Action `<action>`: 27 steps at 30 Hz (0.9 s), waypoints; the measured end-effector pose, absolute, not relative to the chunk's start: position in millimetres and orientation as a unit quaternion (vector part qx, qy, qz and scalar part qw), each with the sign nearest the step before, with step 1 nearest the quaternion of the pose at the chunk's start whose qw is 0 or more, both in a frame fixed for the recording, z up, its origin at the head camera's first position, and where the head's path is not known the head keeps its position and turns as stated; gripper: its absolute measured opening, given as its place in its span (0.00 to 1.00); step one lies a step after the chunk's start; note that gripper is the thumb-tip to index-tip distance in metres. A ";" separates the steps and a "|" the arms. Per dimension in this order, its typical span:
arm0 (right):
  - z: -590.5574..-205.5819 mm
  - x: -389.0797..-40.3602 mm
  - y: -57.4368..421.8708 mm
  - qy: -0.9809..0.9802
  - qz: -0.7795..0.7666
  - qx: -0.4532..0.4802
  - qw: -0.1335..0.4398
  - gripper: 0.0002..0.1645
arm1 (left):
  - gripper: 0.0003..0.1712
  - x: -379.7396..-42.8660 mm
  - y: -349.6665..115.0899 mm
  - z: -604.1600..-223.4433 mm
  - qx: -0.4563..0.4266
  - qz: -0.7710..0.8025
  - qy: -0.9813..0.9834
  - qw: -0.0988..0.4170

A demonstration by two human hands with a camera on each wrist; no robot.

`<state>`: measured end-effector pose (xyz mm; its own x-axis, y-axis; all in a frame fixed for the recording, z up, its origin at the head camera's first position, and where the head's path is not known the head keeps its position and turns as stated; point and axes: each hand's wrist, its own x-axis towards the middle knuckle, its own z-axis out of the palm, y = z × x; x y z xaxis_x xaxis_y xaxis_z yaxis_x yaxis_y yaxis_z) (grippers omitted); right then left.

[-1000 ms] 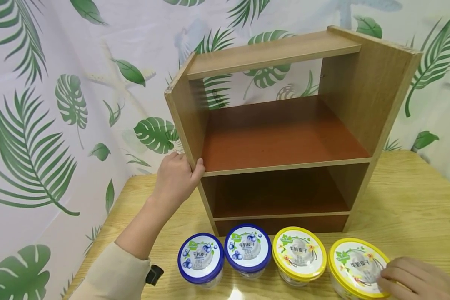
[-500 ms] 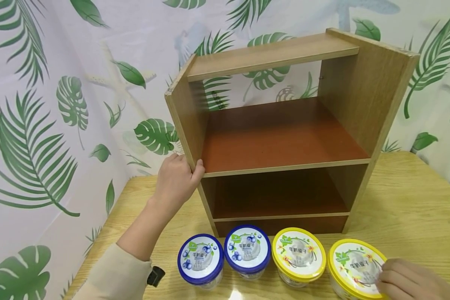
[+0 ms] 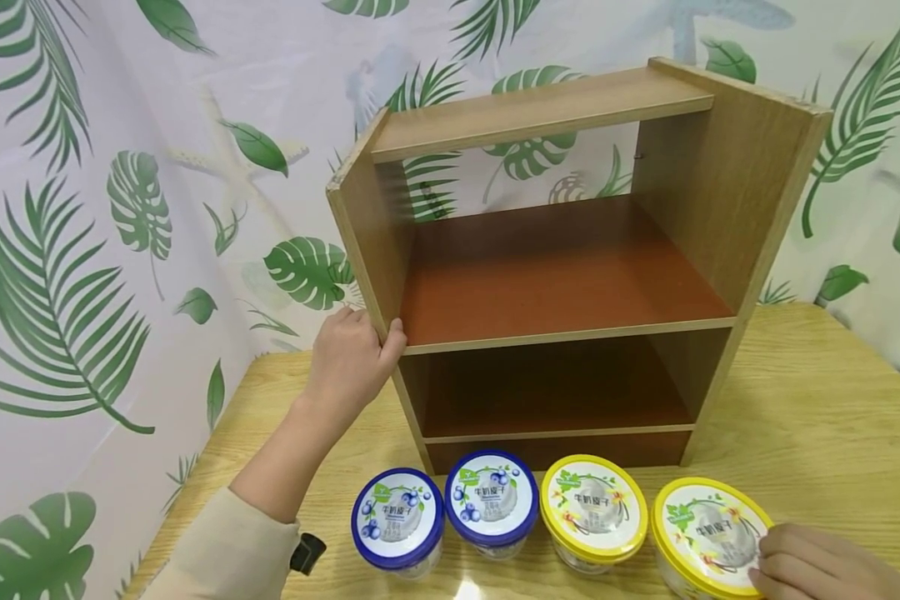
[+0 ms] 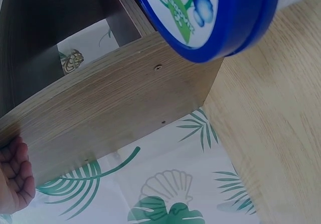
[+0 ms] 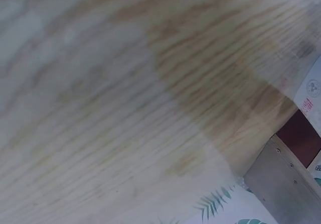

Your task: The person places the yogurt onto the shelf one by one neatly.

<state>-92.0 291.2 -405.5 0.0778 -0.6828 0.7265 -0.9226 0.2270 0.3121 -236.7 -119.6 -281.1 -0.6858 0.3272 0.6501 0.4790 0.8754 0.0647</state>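
Shelf (image 3: pixel 570 275): one, wooden, standing upright on the worktop (image 3: pixel 832 400); front turned toward the person, just behind the row of tubs.
Panels: left panel (image 3: pixel 367 233) and right panel (image 3: pixel 750 192), both running upright.
Boards: top board (image 3: pixel 547 108), middle board (image 3: pixel 562 283) and lower board (image 3: pixel 555 396), long axes crosswise, panel to panel; the middle and lower ones reddish brown, the top one plain wood.
Outer face: screw heads visible in the left panel, per the left wrist view.
Left hand (image 3: pixel 352 350): grip narrow, holding the front edge of the left panel beside the middle board; thumb on the front edge, fingers on the outer face.
Right hand (image 3: pixel 817 562): grip on the right yellow tub (image 3: pixel 712 533), bent fingers at the right side of its lid; thumb hidden.
Right yellow tub: on the worktop, end of the row, lid up, axis roughly upright, lettering facing the person.
Left yellow tub (image 3: pixel 594 510): near the right yellow tub; lid up.
Right blue tub (image 3: pixel 492 500): just beside the left yellow tub, lid up.
Left blue tub (image 3: pixel 397 517): just beside the right blue tub, lid up.
Sleeve (image 3: pixel 228 542): beige, on the left arm.
Backdrop (image 3: pixel 195 358): white, printed with green leaves.
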 end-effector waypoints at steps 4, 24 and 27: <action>-402.6 -90.9 288.6 -0.669 0.131 0.603 0.413 0.18 | 0.20 -236.1 -119.7 -280.8 -0.218 -0.117 -0.914 0.321; -389.1 -92.9 292.3 -0.670 0.111 0.601 0.422 0.19 | 0.21 -235.9 -120.5 -279.3 -0.226 -0.115 -0.913 0.320; -380.1 -95.6 285.2 -0.652 0.121 0.598 0.451 0.21 | 0.21 -236.0 -120.5 -279.5 -0.226 -0.116 -0.913 0.319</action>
